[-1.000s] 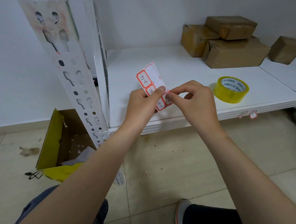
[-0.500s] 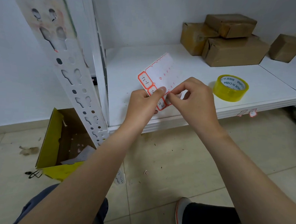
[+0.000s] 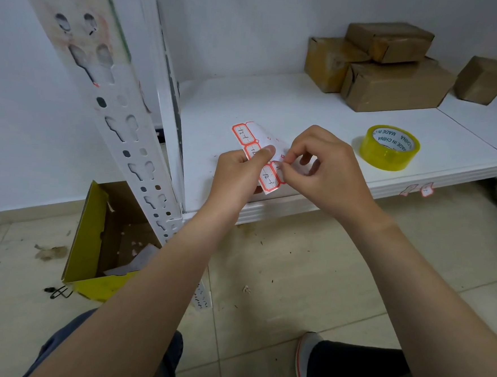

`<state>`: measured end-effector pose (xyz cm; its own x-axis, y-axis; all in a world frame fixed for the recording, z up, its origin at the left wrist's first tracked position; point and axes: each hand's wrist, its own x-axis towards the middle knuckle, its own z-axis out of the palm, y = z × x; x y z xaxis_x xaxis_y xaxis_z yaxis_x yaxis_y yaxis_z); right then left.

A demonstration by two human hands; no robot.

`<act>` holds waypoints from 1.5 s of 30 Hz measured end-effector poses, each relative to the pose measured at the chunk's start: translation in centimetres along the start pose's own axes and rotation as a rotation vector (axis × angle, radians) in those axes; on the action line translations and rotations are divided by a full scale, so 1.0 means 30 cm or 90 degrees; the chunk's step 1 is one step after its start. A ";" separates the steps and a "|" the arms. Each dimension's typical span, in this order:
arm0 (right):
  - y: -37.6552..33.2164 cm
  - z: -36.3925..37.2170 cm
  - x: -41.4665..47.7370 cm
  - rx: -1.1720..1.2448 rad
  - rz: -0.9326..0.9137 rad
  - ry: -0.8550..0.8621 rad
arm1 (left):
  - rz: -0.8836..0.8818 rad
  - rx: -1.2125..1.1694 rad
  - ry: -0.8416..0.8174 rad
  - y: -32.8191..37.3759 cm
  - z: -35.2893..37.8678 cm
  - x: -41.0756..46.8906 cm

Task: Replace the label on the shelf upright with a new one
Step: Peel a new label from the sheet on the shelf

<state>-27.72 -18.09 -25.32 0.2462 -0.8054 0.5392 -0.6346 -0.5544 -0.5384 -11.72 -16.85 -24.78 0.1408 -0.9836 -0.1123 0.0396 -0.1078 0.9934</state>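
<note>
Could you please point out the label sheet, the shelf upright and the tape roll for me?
label sheet point(image 3: 244, 135), head view, on its top red-bordered label.
shelf upright point(image 3: 75, 38), head view, on its front face between holes.
tape roll point(image 3: 386, 159), head view, on its yellow outer wall.

A roll of clear yellow packing tape point(image 3: 389, 147) lies flat on the white shelf board point(image 3: 291, 109). Behind it, 3 brown cardboard boxes point(image 3: 395, 86) sit stacked. On the beige tiled floor point(image 3: 295, 265) stands an open yellow cardboard box point(image 3: 88, 236), with a black binder clip point(image 3: 57, 292) just beside it.
</note>
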 end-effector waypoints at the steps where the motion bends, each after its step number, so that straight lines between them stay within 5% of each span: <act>1: 0.000 -0.005 0.000 0.007 -0.005 -0.005 | -0.005 0.000 -0.001 0.000 0.000 0.000; 20: 0.009 -0.029 -0.009 0.112 0.077 0.081 | -0.110 0.012 -0.038 0.005 -0.026 0.024; 30: -0.019 -0.041 0.024 0.360 0.308 0.267 | -0.129 -0.047 0.017 0.003 -0.009 0.035; 39: -0.024 -0.062 0.049 0.437 0.428 0.289 | -0.127 0.156 -0.007 -0.010 0.015 0.066; 45: -0.091 -0.027 0.081 0.382 0.370 0.217 | 0.088 0.261 0.025 0.046 -0.045 0.033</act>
<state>-25.98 -18.39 -22.02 -0.2852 -0.9400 0.1872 -0.0784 -0.1717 -0.9820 -10.19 -17.79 -23.57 0.1548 -0.9875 0.0302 -0.3780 -0.0310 0.9253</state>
